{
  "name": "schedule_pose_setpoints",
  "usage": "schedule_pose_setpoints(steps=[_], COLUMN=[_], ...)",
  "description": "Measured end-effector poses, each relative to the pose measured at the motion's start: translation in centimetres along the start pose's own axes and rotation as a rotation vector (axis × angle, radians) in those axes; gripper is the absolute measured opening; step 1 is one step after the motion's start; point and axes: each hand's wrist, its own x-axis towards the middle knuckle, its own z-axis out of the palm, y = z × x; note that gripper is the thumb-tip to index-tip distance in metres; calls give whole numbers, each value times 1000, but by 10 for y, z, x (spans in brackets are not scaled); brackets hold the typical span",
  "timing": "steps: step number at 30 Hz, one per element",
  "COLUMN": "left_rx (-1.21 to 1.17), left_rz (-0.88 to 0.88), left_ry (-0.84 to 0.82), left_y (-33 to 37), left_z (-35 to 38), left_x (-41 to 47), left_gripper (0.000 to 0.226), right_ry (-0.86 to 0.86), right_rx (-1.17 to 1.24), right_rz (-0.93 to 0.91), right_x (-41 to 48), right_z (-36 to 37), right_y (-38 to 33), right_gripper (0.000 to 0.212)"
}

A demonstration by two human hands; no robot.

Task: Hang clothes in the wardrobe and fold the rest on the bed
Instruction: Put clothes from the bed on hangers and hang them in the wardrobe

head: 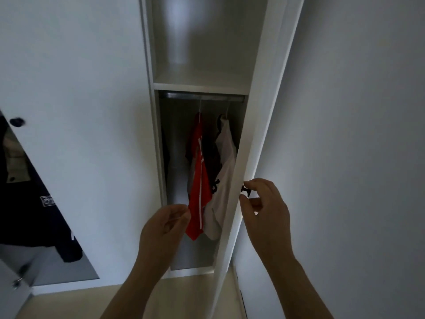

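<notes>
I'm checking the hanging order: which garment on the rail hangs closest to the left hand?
The red white-striped garment, beside the left hand; the white garment hangs further right, by the door.

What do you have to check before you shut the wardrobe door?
1. Right hand holds the knob: ok.
2. Red garment hangs from the rail: ok.
3. White garment hangs from the rail: ok.
4. Left hand out of the doorway: not ok, it is by the red garment's hem.
5. White garment clear of the door edge: cannot tell.
</notes>
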Motion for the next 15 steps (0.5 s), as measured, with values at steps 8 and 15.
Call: schedule_pose_setpoints(steps=[8,15], left_rx=[-7,-2], left_rz=[-7,-44], left_ry=[17,49], left_y=[-26,-50], left_z=[-78,-125], left_x=[52,90], left_gripper=[15,20], right_ry=[-28,-45], right_rx=[-61,-60], right_rz=[-42,-43], right_x=[29,64], right_z=[91,161], right_y=[-38,-62], right_gripper=[11,14])
